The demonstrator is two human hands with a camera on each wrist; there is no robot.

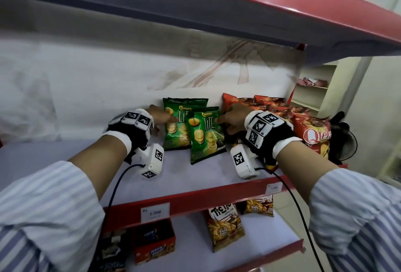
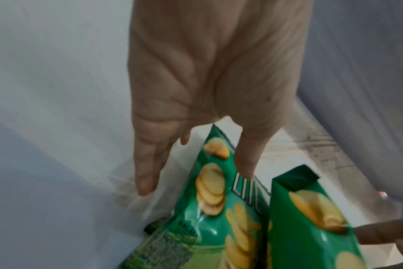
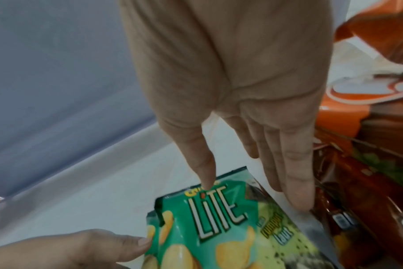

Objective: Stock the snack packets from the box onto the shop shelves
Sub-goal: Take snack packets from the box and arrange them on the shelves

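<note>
Two green Chitato Lite packets stand on the middle shelf (image 1: 76,159) against its white back wall. The rear packet (image 1: 176,126) (image 2: 209,191) has my left hand (image 1: 161,117) (image 2: 196,174) at its upper left corner. The thumb lies on its front and the straight fingers (image 2: 147,172) reach behind and beside it. The front packet (image 1: 206,137) (image 3: 219,227) leans against the rear one. My right hand (image 1: 227,117) (image 3: 253,193) touches its top with the thumb tip. Its straight fingers (image 3: 297,182) lie between this packet and the orange ones.
A row of orange Qtela packets (image 1: 312,135) (image 3: 357,182) fills the shelf's right end. The red upper shelf (image 1: 282,7) hangs close overhead. On the shelf below are fries packets (image 1: 225,228) and a red carton (image 1: 155,241). The shelf surface left of the green packets is bare.
</note>
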